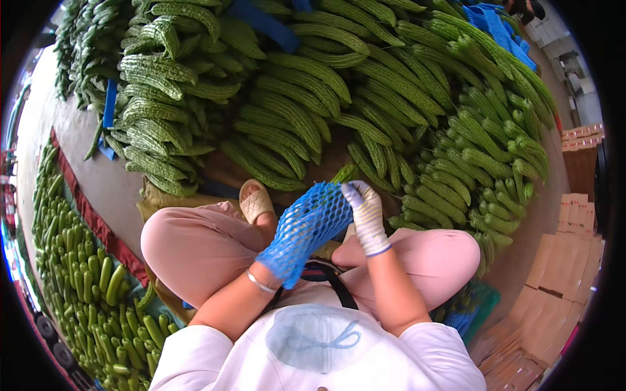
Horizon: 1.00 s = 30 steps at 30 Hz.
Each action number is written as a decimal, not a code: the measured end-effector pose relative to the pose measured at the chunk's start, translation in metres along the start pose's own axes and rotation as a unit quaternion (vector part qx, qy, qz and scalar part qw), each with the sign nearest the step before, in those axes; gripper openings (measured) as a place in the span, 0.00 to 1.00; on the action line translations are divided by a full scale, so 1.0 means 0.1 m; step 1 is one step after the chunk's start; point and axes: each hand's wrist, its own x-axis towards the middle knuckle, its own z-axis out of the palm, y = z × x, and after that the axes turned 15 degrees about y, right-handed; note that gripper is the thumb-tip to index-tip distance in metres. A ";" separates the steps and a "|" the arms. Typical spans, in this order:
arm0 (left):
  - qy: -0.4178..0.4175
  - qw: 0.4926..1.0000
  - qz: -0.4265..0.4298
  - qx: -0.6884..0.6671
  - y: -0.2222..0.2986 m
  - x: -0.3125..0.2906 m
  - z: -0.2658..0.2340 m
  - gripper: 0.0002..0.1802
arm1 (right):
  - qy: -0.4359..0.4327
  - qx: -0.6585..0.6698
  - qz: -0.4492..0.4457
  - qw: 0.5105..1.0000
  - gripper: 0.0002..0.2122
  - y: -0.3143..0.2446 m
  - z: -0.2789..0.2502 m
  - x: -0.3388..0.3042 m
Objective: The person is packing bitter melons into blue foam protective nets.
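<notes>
A blue foam net sleeve (pixel 313 218) covers my left hand (pixel 297 225) and wrist, bunched up like a long cuff. Its mesh hides the left fingers. My right hand (pixel 366 215), in a striped knit glove, pinches the far end of the sleeve. Just beyond that end shows the tip of a green bitter melon (pixel 345 173); whether it lies inside the mesh or behind it I cannot tell. Past my hands, rows of long bitter melons (pixel 287 117) are heaped on the floor, with shorter ones (pixel 450 182) to the right.
Smooth green squashes (pixel 85 280) cover the floor at left, beside a dark red strip (pixel 98 221). More blue netting lies on the pile at the back right (pixel 502 32). Cardboard boxes (pixel 548 274) are stacked at right. My crossed legs frame the work.
</notes>
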 end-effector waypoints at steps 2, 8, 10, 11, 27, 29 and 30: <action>-0.082 0.926 0.161 0.332 0.02 -0.10 -0.10 0.22 | 0.010 -0.095 -0.057 0.994 0.09 0.04 -0.13 0.19; 0.136 0.990 -0.046 0.008 0.39 -0.73 0.23 0.22 | 0.094 -0.139 -0.118 0.979 0.15 0.23 -0.38 0.50; 0.147 0.988 -0.044 0.026 0.48 -0.81 0.29 0.22 | 0.106 -0.209 -0.193 0.953 0.19 0.28 -0.46 0.47; 0.122 0.992 -0.023 0.019 0.50 -0.85 0.29 0.22 | 0.108 -0.207 -0.194 0.953 0.19 0.33 -0.44 0.44; -0.066 0.941 0.089 0.320 0.86 -0.86 0.74 0.21 | 0.094 0.181 -0.053 0.977 0.43 -1.44 -2.01 -1.21; -0.023 0.942 0.120 0.311 0.92 -0.70 0.65 0.25 | 0.170 0.096 -0.122 0.973 0.43 -1.54 -2.68 -1.55; -0.003 0.941 0.131 0.312 0.95 -0.63 0.61 0.27 | 0.241 -0.017 -0.138 0.961 0.41 -1.66 -2.93 -1.77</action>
